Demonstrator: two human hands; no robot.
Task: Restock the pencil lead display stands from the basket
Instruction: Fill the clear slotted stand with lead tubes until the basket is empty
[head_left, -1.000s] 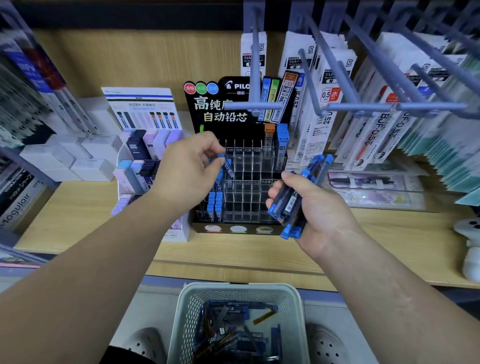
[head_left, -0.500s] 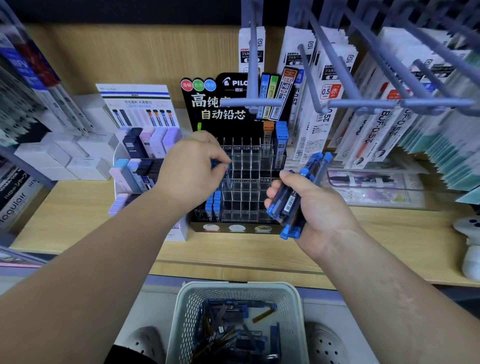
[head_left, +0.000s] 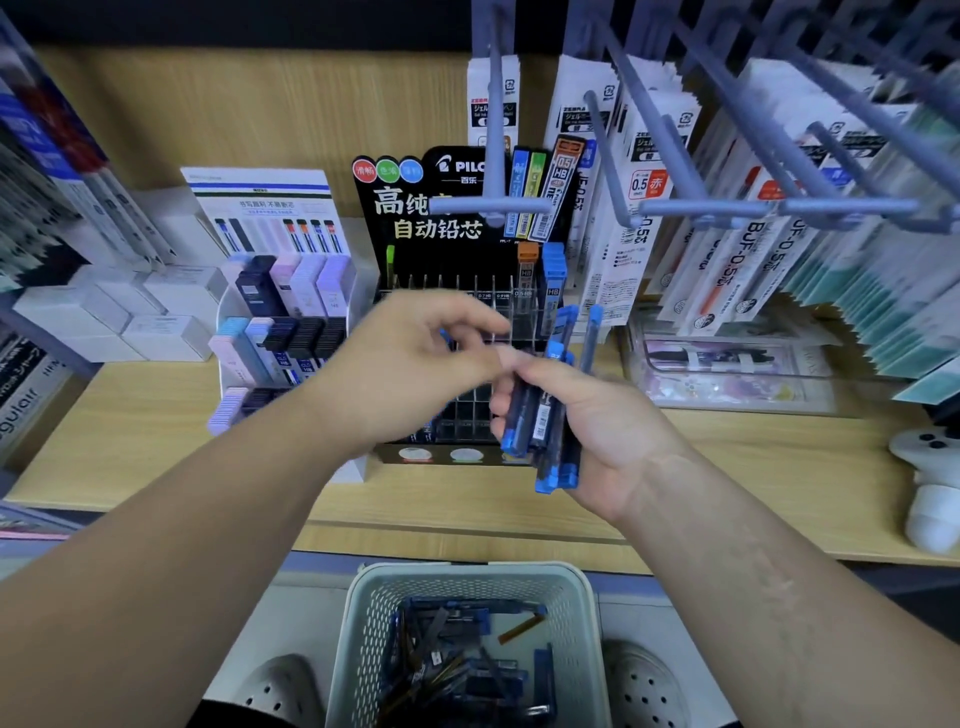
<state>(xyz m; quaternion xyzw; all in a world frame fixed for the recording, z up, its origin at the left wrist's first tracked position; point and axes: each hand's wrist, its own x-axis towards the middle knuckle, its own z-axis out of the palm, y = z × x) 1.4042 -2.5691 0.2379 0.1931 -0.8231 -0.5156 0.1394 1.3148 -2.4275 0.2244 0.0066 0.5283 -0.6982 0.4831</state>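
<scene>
Head view. The right hand (head_left: 608, 436) is at centre right, just in front of the stand, with thumb and fingers wrapped round a bundle of dark pencil lead cases with blue caps (head_left: 545, 415). The bundle stands near upright, tilted slightly right, tops pointing far and bottom ends poking out below the palm.

The left hand (head_left: 410, 374) is just left of it, fingers loosely curled, with index and thumb tips reaching toward the top of the bundle, close to the right thumb. It is motion-blurred, so I cannot tell if it pinches anything or touches the bundle.

The black Pilot display stand with a clear plastic compartment grid (head_left: 415, 208) sits on the light wooden shelf (head_left: 130, 415), behind both hands. In its far right slots are an orange-capped case (head_left: 527, 267) and blue-capped cases (head_left: 553, 270). Most visible slots look empty.

A white stand of pastel lead cases (head_left: 291, 306) is just left of the black one.

The white perforated plastic basket (head_left: 467, 571) is near, bottom centre, below the shelf edge, with loose blue lead cases (head_left: 467, 654) piled inside.
</scene>
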